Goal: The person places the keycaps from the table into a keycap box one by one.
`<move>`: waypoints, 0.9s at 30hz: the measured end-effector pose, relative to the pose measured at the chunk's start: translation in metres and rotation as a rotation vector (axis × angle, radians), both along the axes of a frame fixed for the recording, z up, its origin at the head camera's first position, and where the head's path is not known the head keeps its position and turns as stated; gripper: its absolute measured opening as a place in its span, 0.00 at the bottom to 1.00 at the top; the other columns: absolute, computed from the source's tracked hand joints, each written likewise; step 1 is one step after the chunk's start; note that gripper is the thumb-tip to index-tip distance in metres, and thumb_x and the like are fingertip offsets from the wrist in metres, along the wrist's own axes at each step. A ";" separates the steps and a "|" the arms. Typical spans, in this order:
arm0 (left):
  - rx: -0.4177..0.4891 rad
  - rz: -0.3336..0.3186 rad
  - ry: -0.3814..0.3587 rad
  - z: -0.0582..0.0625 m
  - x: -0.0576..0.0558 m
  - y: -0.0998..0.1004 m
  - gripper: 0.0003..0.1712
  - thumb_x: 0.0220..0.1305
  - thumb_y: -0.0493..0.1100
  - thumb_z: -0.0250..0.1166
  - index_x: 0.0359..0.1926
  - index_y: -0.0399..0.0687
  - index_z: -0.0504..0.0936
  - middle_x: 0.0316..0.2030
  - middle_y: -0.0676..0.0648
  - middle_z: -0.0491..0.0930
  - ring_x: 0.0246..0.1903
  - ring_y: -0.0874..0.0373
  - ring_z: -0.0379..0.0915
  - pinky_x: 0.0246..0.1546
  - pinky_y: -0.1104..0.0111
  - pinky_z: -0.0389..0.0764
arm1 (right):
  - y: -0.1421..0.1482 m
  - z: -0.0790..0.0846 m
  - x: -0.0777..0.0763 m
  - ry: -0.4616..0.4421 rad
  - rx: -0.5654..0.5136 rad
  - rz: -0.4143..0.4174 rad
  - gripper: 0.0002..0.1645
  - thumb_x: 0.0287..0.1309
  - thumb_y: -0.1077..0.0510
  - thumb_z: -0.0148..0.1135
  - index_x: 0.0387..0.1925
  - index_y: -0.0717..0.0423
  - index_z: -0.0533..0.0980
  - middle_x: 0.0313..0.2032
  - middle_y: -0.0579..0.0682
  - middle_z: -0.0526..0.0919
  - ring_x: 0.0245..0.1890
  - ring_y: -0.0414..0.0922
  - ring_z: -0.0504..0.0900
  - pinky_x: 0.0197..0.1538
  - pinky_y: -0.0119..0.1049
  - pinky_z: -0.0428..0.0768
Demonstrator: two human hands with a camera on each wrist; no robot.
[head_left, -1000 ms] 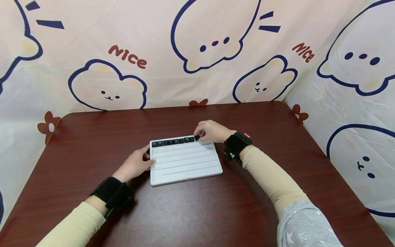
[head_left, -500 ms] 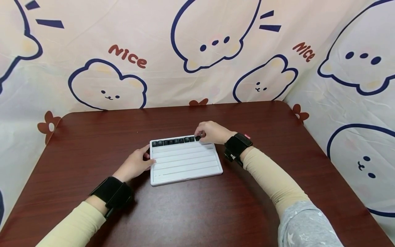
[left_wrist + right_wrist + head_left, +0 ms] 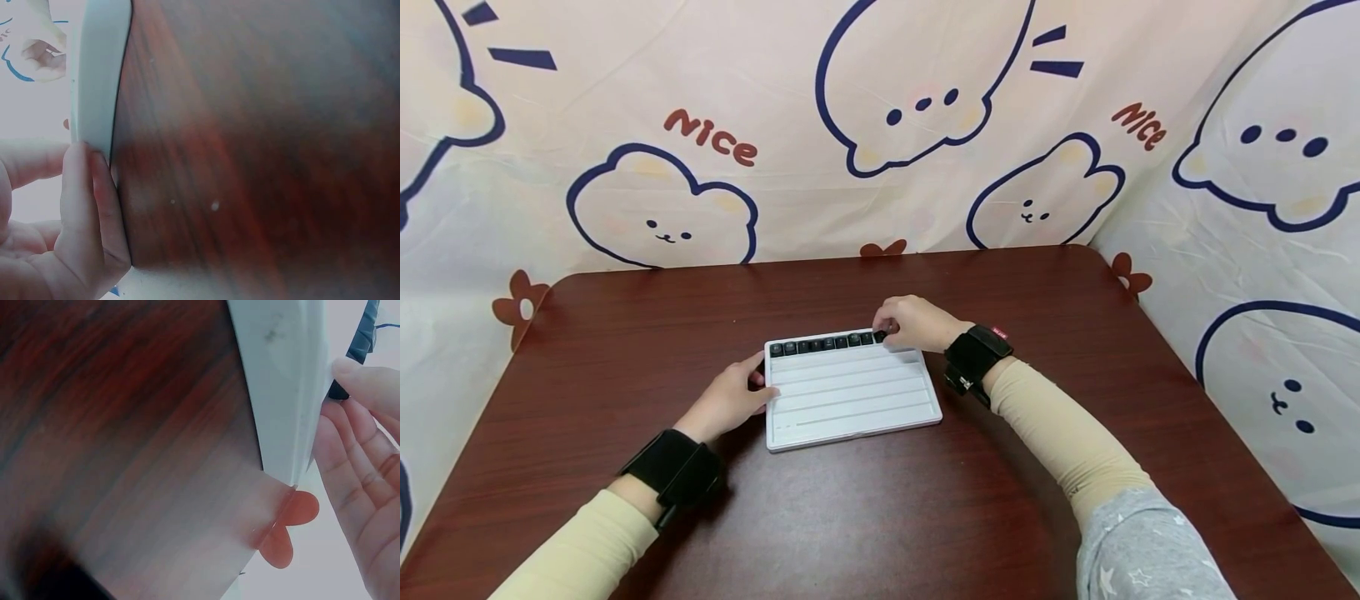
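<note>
A white ridged tray (image 3: 850,396) lies on the table, with a row of small black keycaps (image 3: 820,344) along its far edge. My left hand (image 3: 730,398) grips the tray's left edge, thumb on top and fingers at the side; the left wrist view shows the fingertips (image 3: 78,169) against the side wall. At the right end of the row, my right hand (image 3: 921,322) pinches a black keycap (image 3: 881,337) between thumb and fingers. In the right wrist view a black keycap (image 3: 339,391) shows beside the thumb; the fingers partly hide the rest.
The dark brown wooden table (image 3: 865,517) extends around the tray on all sides. A cream cloth (image 3: 820,208) printed with cartoon bears hangs right behind the table's far edge, and more cloth stands along both sides.
My right hand has shifted very slightly toward me and stays at the same keycap at the row's right end. The left hand and the tray have not visibly moved.
</note>
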State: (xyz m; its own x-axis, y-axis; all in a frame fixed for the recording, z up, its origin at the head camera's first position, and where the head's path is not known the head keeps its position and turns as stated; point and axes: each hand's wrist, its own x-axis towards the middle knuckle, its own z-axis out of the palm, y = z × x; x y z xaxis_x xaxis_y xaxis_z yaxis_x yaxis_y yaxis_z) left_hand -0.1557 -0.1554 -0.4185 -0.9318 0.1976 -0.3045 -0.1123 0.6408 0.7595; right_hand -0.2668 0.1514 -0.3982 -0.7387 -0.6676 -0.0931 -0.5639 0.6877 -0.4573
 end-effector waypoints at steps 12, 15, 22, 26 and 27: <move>-0.003 0.001 0.007 0.002 0.001 0.001 0.41 0.71 0.34 0.63 0.77 0.27 0.53 0.43 0.39 0.70 0.32 0.57 0.74 0.34 0.68 0.80 | 0.000 0.003 0.001 -0.011 0.018 -0.016 0.11 0.61 0.64 0.72 0.46 0.59 0.86 0.44 0.52 0.83 0.42 0.45 0.80 0.49 0.37 0.81; -0.003 0.003 0.006 0.002 0.001 0.001 0.41 0.71 0.35 0.63 0.77 0.27 0.53 0.44 0.39 0.70 0.32 0.57 0.74 0.33 0.67 0.79 | -0.001 0.003 0.001 -0.004 0.025 -0.018 0.12 0.61 0.64 0.72 0.47 0.58 0.86 0.44 0.51 0.83 0.42 0.45 0.80 0.49 0.37 0.81; -0.005 0.003 -0.002 0.002 0.001 0.001 0.42 0.72 0.35 0.63 0.78 0.28 0.53 0.44 0.39 0.70 0.32 0.56 0.73 0.33 0.67 0.78 | -0.001 0.002 0.000 -0.006 0.025 -0.019 0.12 0.62 0.63 0.72 0.47 0.58 0.86 0.44 0.51 0.82 0.42 0.46 0.80 0.49 0.37 0.81; -0.010 0.002 -0.002 0.002 0.001 0.001 0.42 0.72 0.35 0.63 0.77 0.28 0.53 0.44 0.38 0.71 0.32 0.56 0.73 0.33 0.67 0.78 | -0.001 0.002 0.000 -0.008 0.026 -0.019 0.12 0.62 0.64 0.71 0.48 0.58 0.85 0.44 0.51 0.82 0.42 0.46 0.80 0.50 0.37 0.81; -0.010 0.001 -0.002 0.002 0.001 0.001 0.42 0.72 0.35 0.63 0.77 0.28 0.53 0.44 0.38 0.71 0.32 0.56 0.73 0.33 0.67 0.78 | -0.001 0.002 0.001 -0.010 0.028 -0.022 0.12 0.63 0.64 0.71 0.48 0.58 0.85 0.44 0.51 0.82 0.42 0.46 0.80 0.50 0.37 0.81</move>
